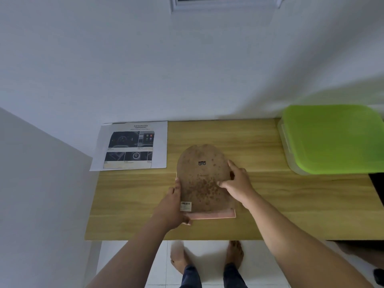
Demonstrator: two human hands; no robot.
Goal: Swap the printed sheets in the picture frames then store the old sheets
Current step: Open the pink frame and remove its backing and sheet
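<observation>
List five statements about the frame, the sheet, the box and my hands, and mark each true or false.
The picture frame lies back up on the wooden table. True.
The printed sheet lies right of the frame. False: it lies to its far left.
The plastic box has a red lid. False: the lid is green.
The left hand grips the frame's left edge. True.
The right hand rests on the printed sheet. False: it touches the frame's back.

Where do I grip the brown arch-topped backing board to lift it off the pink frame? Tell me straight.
Take the brown backing board by its long side edges, one hand from each side. It lies flat on the pink frame, so only the edges offer purchase; the left hand and right hand hold there.
</observation>
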